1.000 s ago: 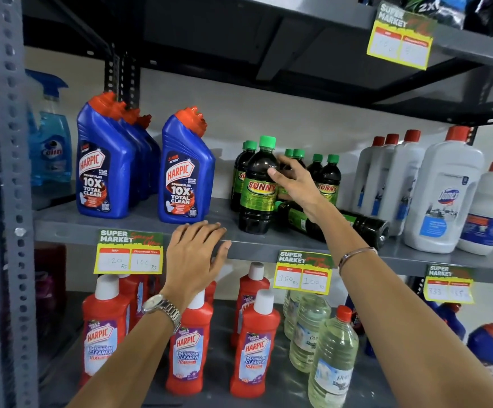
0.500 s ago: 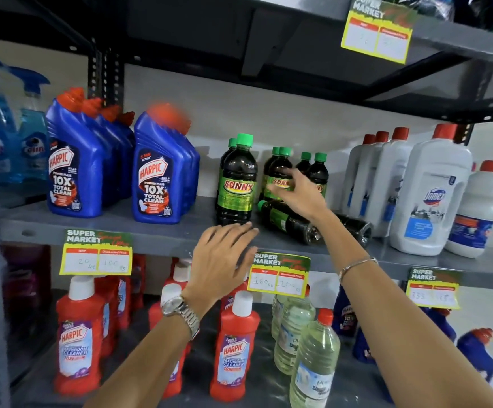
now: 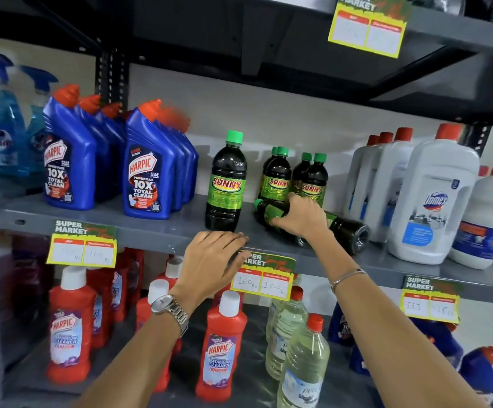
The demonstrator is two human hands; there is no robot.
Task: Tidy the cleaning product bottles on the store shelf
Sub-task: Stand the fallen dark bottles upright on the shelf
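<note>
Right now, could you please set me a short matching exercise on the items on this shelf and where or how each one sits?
Things:
1. fallen Sunny bottle
2. blue Harpic bottles
3. Domex bottle
4. left hand

States:
A. upright, far right of the middle shelf
B. resting on the shelf's front edge
C. lying on its side, under the right hand
D. upright, left part of the shelf

Pairs: 1-C, 2-D, 3-A, 4-B
</note>
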